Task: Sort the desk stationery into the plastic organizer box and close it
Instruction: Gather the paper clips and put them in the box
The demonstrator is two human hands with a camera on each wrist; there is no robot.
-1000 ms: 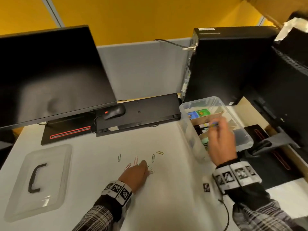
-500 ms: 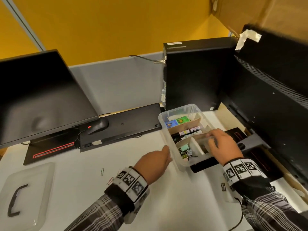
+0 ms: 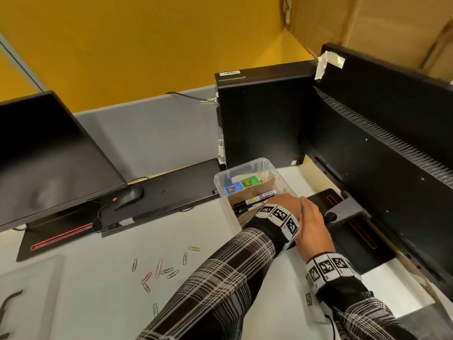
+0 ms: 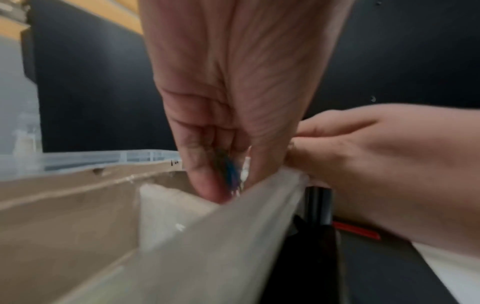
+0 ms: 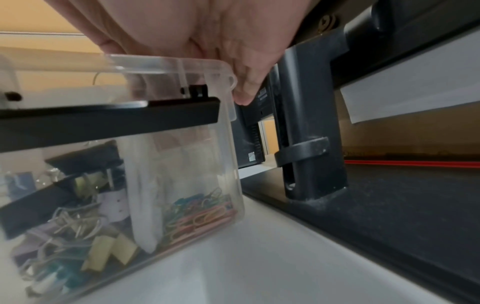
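- Head view, nearest you: loose paper clips (image 3: 159, 268) lie scattered on the grey desk (image 3: 103, 303) in front of your left sleeve, well apart from the box.
- At the near left edge of the desk lies the clear lid (image 3: 29, 298) with its black handle, off the box.
- Your left hand (image 4: 233, 107) reaches across over the near right part of the plastic organizer box (image 3: 245, 168); the left wrist view shows its fingertips (image 4: 205, 185) bunched together, pinching a few small clips, one of them blue, just above a compartment lined with brown card.
- Your right hand (image 3: 312, 231) sits just beside the left, at the box's right rim; the right wrist view shows its fingers (image 5: 246, 88) curled over the corner of the clear rim, gripping it.
- Through the box's wall in that same view you can see coloured paper clips piled in the corner compartment and binder clips (image 5: 78, 246) in the next one, with a white divider between them.
- Farther into the box, markers (image 3: 255, 200) lie along a card divider, and blue and green erasers (image 3: 241, 185) sit in the far compartment.
- Left of the box lie a black keyboard (image 3: 171, 192), a mouse (image 3: 130, 196) and a dark monitor (image 3: 49, 153).
- Behind the box stands a black computer tower (image 3: 262, 119), against a grey partition and yellow wall.
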